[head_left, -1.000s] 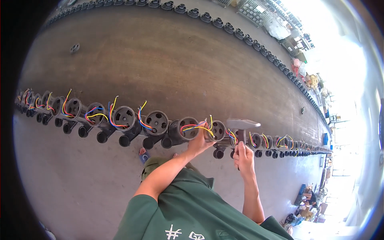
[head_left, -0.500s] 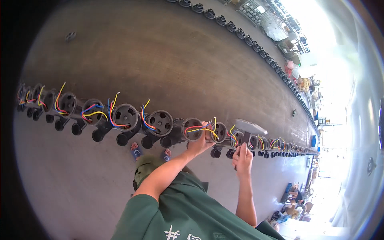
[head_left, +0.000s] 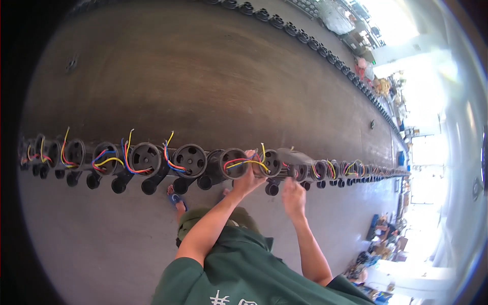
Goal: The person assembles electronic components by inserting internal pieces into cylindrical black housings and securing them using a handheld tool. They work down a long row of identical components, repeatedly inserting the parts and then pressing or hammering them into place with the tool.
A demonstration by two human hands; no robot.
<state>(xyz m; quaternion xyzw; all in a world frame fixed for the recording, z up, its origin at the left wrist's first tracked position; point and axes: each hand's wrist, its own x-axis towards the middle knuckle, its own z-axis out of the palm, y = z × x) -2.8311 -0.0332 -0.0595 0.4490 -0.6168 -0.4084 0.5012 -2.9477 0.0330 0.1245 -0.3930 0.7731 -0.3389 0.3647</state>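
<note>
A long row of black cylindrical housings with colored wires lies along the near edge of the table. My left hand (head_left: 248, 182) is closed around one black housing (head_left: 273, 161), its fingers between this piece and the neighbor on its left. Yellow, red and blue wires (head_left: 247, 161) arch across that hand. My right hand (head_left: 294, 195), smeared by motion, grips a hammer (head_left: 297, 157) whose grey head is blurred over the housings just right of my left hand. Whether the head touches one cannot be told.
The wide brown table (head_left: 178, 76) carries a second row of black round parts (head_left: 290, 28) along its far edge. A small dark part (head_left: 71, 63) lies at the far left. Boxes and bags (head_left: 378, 84) stand beyond the table; a person (head_left: 389, 234) sits at the right.
My right hand and the hammer have moved leftward, closer to my left hand. The whole view has shifted a little. My left hand keeps its hold on the housing.
</note>
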